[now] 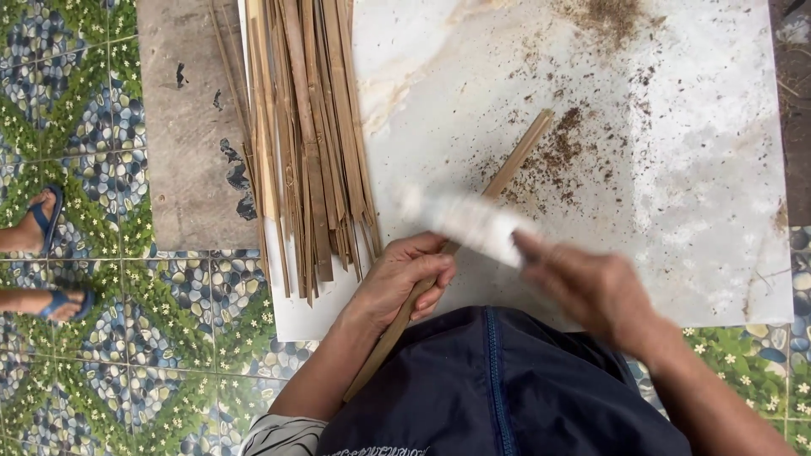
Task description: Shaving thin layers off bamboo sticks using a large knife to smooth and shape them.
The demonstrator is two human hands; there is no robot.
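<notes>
Far left of the frame, two feet in blue sandals (46, 253) on the patterned floor tiles (110, 363). Next, a bundle of bamboo strips (308, 143) lies along the left edge of the white board (676, 169). At lower centre the left hand (401, 279) is clenched around one bamboo strip (515, 156) slanting up right. The right hand (591, 291) grips a blurred white tool (469, 221) on it.
</notes>
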